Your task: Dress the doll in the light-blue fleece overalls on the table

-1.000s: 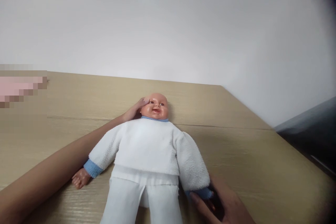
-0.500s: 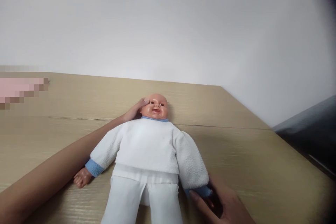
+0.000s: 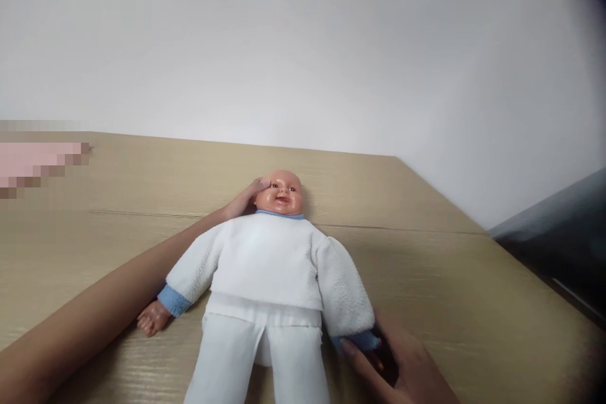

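A baby doll (image 3: 267, 259) lies face up on the wooden table, its head toward the wall. It wears a white fleece top with blue collar and cuffs, and white trousers whose lower ends run out of view. My left hand (image 3: 247, 200) cups the left side of the doll's head (image 3: 283, 194), thumb near its eye; the other fingers are mostly hidden behind the head. At the lower right, my right hand (image 3: 402, 360) is wrapped around the doll's blue cuff (image 3: 362, 341) and the small hand there, which is largely covered. The doll's other hand (image 3: 154, 319) rests beside my left forearm.
The wooden table (image 3: 449, 278) reaches back to a white wall (image 3: 284, 63), with a seam across it. A pixelated pink patch (image 3: 38, 164) covers the far left. Something dark (image 3: 558, 246) stands beyond the right table edge. An opening shows above the wall.
The view has tilted up very slightly. Both hands keep their places on the doll, and the doll's free arm has shifted marginally to the right in the picture.
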A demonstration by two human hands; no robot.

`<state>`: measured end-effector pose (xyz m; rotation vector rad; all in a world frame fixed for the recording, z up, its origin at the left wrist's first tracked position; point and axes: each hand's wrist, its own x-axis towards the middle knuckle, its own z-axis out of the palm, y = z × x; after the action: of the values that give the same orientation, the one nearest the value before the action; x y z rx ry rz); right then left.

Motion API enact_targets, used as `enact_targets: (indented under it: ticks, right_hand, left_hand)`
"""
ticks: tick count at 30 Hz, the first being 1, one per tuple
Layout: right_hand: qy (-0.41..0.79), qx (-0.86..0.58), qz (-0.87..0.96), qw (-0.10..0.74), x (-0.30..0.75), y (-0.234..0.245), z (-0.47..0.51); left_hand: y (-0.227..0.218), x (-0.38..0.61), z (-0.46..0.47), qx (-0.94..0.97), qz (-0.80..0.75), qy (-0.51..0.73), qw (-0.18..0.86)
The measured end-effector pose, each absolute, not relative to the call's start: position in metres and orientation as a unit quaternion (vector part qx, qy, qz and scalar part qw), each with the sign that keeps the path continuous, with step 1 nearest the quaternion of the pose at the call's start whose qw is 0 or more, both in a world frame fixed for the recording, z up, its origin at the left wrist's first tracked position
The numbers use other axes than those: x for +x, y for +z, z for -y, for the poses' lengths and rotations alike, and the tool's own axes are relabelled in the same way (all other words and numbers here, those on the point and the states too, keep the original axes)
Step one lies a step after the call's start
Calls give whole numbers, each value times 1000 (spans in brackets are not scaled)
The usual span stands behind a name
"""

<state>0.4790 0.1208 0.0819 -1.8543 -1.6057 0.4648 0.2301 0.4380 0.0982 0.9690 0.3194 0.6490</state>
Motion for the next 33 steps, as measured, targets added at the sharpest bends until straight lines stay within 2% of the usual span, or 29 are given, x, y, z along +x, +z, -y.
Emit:
enact_targets:
  ticks: [5, 13, 20, 23, 26, 30, 33]
  right_hand:
    - [222, -692, 612, 311, 480, 78, -120]
    - [54, -640, 698, 316, 474, 101, -130]
    - [7, -657, 695, 293, 486, 86, -136]
    - [7, -658, 695, 290, 487, 89, -137]
    - [5, -660, 694, 287, 487, 86, -139]
    - [-29, -665, 685, 297, 487, 79, -145]
    - [-90, -671, 658, 331, 476, 89, -135]
  left_hand:
    - [96, 231, -441, 456, -162, 311, 818]
    - [95, 230, -441, 453, -186, 294, 821]
    - [109, 220, -433, 493, -176, 281, 804]
    - [123, 204, -431, 530, -289, 300, 738]
    - [135, 183, -427, 539, -397, 384, 637]
    - [152, 167, -386, 546, -411, 506, 526]
    - [174, 163, -309, 608, -348, 512, 498]
